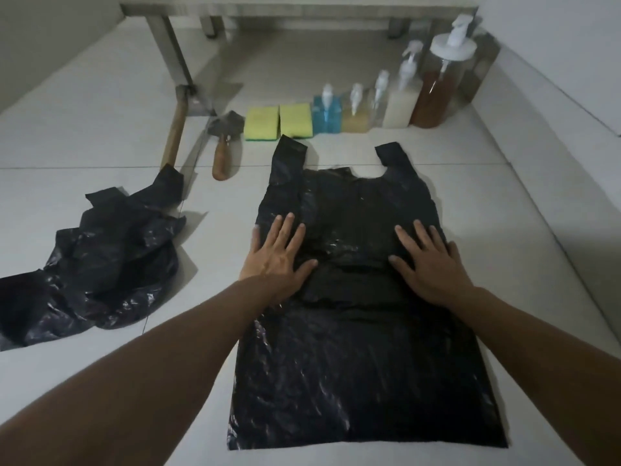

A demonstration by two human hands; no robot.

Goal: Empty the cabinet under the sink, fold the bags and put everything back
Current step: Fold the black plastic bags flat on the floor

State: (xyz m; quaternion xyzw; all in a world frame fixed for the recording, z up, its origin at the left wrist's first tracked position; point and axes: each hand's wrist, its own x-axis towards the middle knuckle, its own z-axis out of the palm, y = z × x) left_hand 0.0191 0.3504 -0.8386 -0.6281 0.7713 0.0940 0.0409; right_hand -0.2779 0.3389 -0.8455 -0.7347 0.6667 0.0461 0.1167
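Note:
A black plastic bag (356, 358) lies spread flat on the white tiled floor, its two handles pointing away from me. My left hand (277, 255) rests palm down on the bag's left side, fingers apart. My right hand (428, 262) lies flat on its right side, fingers also spread. Neither hand grips anything. A crumpled heap of black bags (100, 264) sits on the floor to the left.
Along the back stand two yellow sponges (279, 122), a row of pump and spray bottles (379, 99) and a large brown-liquid dispenser (437, 92). A wooden-handled hoe (174, 132) and a small trowel (223, 146) lie left of them. Metal table legs (171, 48) rise behind.

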